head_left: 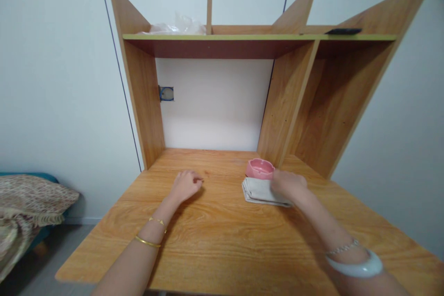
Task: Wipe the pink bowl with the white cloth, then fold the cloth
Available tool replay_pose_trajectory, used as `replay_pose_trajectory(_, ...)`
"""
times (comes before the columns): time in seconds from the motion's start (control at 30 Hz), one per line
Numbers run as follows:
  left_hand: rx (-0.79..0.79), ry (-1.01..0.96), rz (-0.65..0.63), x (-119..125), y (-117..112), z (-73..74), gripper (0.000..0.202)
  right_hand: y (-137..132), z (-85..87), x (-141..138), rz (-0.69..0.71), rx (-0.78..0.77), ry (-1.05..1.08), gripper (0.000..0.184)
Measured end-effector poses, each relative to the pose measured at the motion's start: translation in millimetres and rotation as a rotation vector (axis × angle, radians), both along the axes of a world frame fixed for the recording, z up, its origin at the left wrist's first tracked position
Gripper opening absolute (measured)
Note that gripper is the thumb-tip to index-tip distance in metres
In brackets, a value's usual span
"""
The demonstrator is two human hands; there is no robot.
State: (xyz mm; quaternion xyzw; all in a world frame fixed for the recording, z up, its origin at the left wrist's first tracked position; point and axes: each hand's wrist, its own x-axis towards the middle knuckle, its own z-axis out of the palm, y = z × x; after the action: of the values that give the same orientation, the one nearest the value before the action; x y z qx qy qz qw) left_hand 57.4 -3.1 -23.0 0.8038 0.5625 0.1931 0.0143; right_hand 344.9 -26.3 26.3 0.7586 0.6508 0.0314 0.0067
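Note:
My left hand (187, 185) rests on the wooden desk left of centre, palm down, its fingers loosely bent with a small gap at the thumb. Nothing shows in it. Over the right end of a folded light grey cloth (257, 189) is my right hand (288, 184). It is smeared by motion and its fingertips are hidden, so I cannot tell whether it grips the cloth. A pink ashtray (260, 169) with a notched rim sits just behind the cloth, close to the right hand's fingers.
The desk (222, 240) has a wooden hutch (287, 97) at its back. On its upper shelf lie a clear plastic bag (180, 25) and a flat black object (343, 31). A wall socket box (167, 94) shows behind. A patterned blanket (31, 199) lies at far left.

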Motion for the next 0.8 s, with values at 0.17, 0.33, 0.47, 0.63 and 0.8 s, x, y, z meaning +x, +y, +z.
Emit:
replay_pose_trajectory(0.17,-0.052,-0.051,-0.197,1.2,1.1,-9.8,0.042,-8.3,2.0,-61.9,0.327,0.107,0.089,0.031)
replay_pose_trajectory(0.33,-0.118,-0.093,-0.25,0.5,2.2,-19.0,0.055,-0.6,-26.1,-105.5,0.662,0.064,0.275,0.041)
replay_pose_trajectory(0.47,-0.136,-0.067,-0.239,-2.3,4.6,-23.3,0.056,8.1,-56.4,-108.9,0.7,-0.004,0.376,0.059)
replay_pose_trajectory(0.63,-0.187,0.016,-0.206,-2.8,4.4,-24.9,0.058,10.5,-75.1,-102.1,0.652,-0.112,0.394,0.073)
replay_pose_trajectory(0.8,-0.254,0.08,-0.169,0.8,-1.7,-21.8,0.059,9.4,-77.0,-99.2,0.605,-0.164,0.377,0.08)
